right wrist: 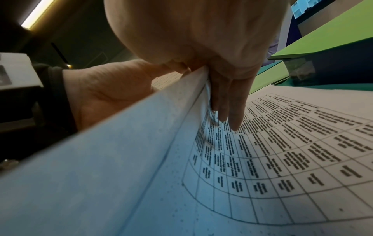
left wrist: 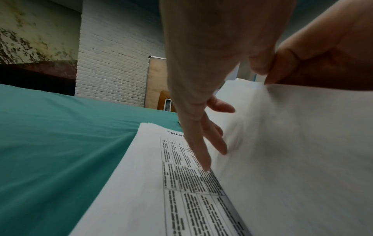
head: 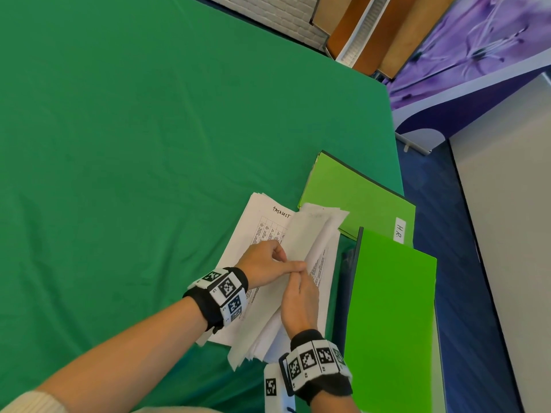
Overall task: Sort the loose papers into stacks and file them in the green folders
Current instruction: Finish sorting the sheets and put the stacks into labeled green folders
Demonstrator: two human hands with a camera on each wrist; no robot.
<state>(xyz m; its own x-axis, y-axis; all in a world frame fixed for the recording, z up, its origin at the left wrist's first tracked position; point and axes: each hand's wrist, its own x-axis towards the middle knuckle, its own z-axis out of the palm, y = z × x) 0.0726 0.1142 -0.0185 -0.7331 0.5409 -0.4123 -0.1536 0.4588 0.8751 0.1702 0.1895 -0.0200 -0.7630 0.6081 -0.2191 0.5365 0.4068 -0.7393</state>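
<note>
Right now, from the head view, I have both hands on the pile of loose papers [head: 268, 231] lying near the right edge of the green-covered table [head: 125, 138]. My left hand [head: 264, 261] and right hand [head: 299, 302] meet at the lifted sheet [head: 307, 231], thumb and fingers pinching its near edge. The sheet's long axis runs away from me toward the far edge, standing up like a turning page between the "TASKLIST" page on the left and another printed page on the right. Two green folders lie just right of the pile: the far folder [head: 357, 192], labelled "H.R.", and the near folder [head: 390, 308], its cover raised.

From the left wrist view, my fingers [left wrist: 198, 143] reach down onto the table-printed page while the thumb pinches the raised sheet [left wrist: 292, 143] to their right.

From the right wrist view, the fingers [right wrist: 228, 103] lie straight against the sheet's inner face, pointing down at the printed page [right wrist: 282, 151]. I judge the right hand is nearer the folders.
</note>
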